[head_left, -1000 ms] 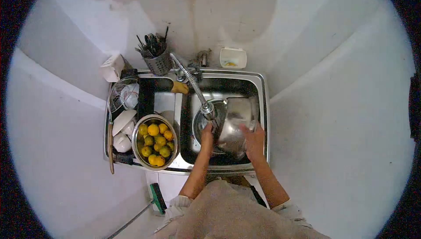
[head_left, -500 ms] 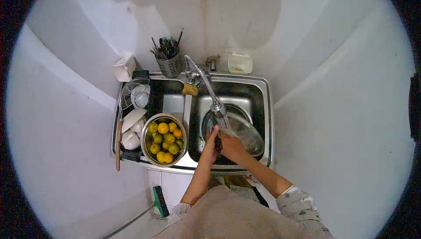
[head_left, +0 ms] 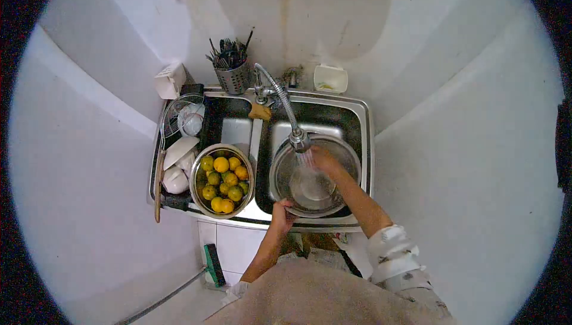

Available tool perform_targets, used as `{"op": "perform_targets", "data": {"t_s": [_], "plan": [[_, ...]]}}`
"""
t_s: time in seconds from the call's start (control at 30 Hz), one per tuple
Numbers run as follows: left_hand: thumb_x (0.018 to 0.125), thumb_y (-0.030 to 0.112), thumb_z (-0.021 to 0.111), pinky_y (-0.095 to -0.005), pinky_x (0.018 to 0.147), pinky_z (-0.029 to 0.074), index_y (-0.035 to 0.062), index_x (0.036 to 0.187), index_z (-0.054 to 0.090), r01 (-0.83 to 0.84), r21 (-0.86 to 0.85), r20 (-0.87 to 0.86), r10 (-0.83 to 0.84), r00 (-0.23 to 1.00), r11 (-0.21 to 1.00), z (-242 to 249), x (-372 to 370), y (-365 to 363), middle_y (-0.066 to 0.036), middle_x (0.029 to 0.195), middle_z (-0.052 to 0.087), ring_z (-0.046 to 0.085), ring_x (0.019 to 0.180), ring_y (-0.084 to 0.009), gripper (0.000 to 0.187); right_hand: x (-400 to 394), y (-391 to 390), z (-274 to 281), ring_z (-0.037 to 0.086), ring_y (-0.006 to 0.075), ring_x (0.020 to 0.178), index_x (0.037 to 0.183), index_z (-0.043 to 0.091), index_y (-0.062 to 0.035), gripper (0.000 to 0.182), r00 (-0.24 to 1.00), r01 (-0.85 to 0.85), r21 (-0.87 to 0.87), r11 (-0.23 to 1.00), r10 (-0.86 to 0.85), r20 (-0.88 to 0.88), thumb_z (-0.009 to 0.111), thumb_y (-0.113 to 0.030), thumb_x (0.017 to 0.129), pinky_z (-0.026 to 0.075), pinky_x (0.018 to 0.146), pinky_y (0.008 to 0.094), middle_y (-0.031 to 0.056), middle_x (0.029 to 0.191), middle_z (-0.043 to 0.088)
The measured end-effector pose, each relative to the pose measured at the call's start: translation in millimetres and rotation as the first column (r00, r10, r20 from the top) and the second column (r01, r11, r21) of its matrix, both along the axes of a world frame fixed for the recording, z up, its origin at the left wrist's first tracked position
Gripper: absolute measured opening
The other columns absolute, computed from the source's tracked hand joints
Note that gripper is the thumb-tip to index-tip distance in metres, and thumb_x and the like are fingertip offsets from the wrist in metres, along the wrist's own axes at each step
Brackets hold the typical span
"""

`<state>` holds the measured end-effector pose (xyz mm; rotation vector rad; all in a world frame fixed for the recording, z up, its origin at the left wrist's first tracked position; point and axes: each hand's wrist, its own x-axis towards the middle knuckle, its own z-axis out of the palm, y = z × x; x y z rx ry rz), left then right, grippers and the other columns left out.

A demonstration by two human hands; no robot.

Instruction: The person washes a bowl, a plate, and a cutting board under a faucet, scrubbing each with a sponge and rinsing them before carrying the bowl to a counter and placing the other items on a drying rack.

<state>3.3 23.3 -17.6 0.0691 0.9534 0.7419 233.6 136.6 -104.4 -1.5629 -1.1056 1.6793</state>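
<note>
A round metal basin (head_left: pixel 313 191) lies in the right sink bowl, under the running spray of the flexible faucet (head_left: pixel 300 139). My left hand (head_left: pixel 282 215) grips the basin's near left rim, with its fingers closed over the edge. Inside the basin's far part, my right hand (head_left: pixel 322 158) is beside the spray; its fingers are blurred by motion and water, so their pose is unclear. To the left, a steel bowl (head_left: pixel 250 191) of yellow and green citrus fruits (head_left: pixel 221 165) rests on the sink, untouched.
White dishes (head_left: pixel 175 179) and a long-handled strainer (head_left: pixel 158 188) are at the far left. A cutlery holder (head_left: pixel 232 79), a sponge (head_left: pixel 260 112) and a white container (head_left: pixel 330 79) sit along the back. A green brush (head_left: pixel 214 264) is on the floor.
My hands have moved apart, the left to the near rim and the right farther into the basin. The basin, tilted before, now lies flatter. The view has shifted slightly.
</note>
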Motion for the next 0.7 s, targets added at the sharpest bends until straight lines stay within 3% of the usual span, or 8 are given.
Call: {"op": "perform_targets", "data": {"t_s": [0.17,0.23,0.33,0.43,0.47,0.53,0.6,0.7], "plan": [[0.070,0.013,0.048,-0.0356,0.064,0.046,0.0066,0.070,0.049,0.060,-0.056,-0.054,-0.063,0.997,0.997,-61,3,3,-0.007,0.069,0.051,0.053,0.067,-0.0230,0.006,-67,-5,104,0.058,0.0138,0.075,0.091,0.060,-0.0036,0.024,0.987,0.029,0.326,0.945,-0.078,0.139,0.062,-0.022,0.077,0.047,0.071,0.0259,0.0037,0.079,0.061],[0.070,0.012,0.049,-0.0349,0.063,0.045,0.0070,0.067,0.048,0.066,-0.023,-0.027,-0.067,0.997,0.998,-64,6,6,-0.006,0.065,0.049,0.052,0.065,-0.0223,0.005,-73,-19,108,0.057,0.0132,0.078,0.093,0.060,-0.0038,0.025,0.892,0.028,0.084,0.996,0.013,-0.452,0.062,-0.023,0.076,0.046,0.073,0.0260,0.0035,0.086,0.061],[0.072,0.016,0.051,-0.0320,0.064,0.042,0.0027,0.076,0.053,0.049,0.134,-0.256,-0.013,0.967,0.990,-20,9,22,-0.007,0.072,0.052,0.051,0.069,-0.0205,0.014,-76,-59,104,0.056,0.0135,0.083,0.094,0.060,-0.0036,0.025,0.906,-0.149,0.049,0.988,0.156,-0.394,0.060,-0.023,0.078,0.045,0.075,0.0275,0.0041,0.090,0.060],[0.074,0.015,0.049,-0.0315,0.074,0.041,-0.0026,0.094,0.054,0.184,0.308,-0.518,0.002,0.856,0.933,-57,-4,27,-0.011,0.090,0.054,0.051,0.081,-0.0215,0.027,-53,-89,96,0.057,0.0189,0.086,0.094,0.060,-0.0024,0.023,0.947,-0.316,0.069,0.946,0.310,0.089,0.059,-0.020,0.078,0.045,0.078,0.0326,0.0098,0.090,0.060],[0.073,0.009,0.045,-0.0301,0.086,0.037,-0.0033,0.124,0.037,0.285,0.377,-0.558,-0.030,0.829,0.881,-33,-5,28,-0.015,0.119,0.045,0.046,0.103,-0.0246,0.053,-34,-93,71,0.057,0.0227,0.087,0.093,0.060,-0.0024,0.022,0.879,-0.408,0.062,0.911,0.373,0.295,0.057,-0.018,0.079,0.044,0.078,0.0354,0.0118,0.090,0.060],[0.072,0.007,0.043,-0.0312,0.092,0.033,0.0009,0.131,0.025,0.224,0.578,-0.517,0.140,0.844,0.785,25,8,30,-0.015,0.129,0.035,0.040,0.112,-0.0268,0.063,-16,-96,59,0.057,0.0265,0.088,0.093,0.060,-0.0024,0.020,0.774,-0.488,0.033,0.872,0.414,0.479,0.056,-0.017,0.079,0.043,0.079,0.0382,0.0137,0.091,0.060],[0.071,0.005,0.042,-0.0322,0.097,0.029,0.0052,0.139,0.013,0.163,0.753,-0.434,0.295,0.851,0.638,36,15,29,-0.016,0.138,0.026,0.034,0.120,-0.0290,0.074,-4,-84,70,0.054,0.0323,0.092,0.097,0.058,-0.0018,0.025,0.268,-0.587,0.271,0.763,-0.133,0.954,0.056,-0.016,0.076,0.039,0.084,0.0437,0.0160,0.094,0.059],[0.068,0.002,0.042,-0.0360,0.103,0.020,0.0139,0.141,0.002,0.494,0.687,-0.714,0.369,0.595,0.532,32,15,26,-0.016,0.144,0.011,0.019,0.129,-0.0314,0.084,-31,-99,30,0.049,0.0345,0.100,0.103,0.055,-0.0013,0.036,0.093,-0.627,-0.076,0.776,0.171,0.981,0.057,-0.019,0.072,0.036,0.088,0.0472,0.0177,0.103,0.056]]}}
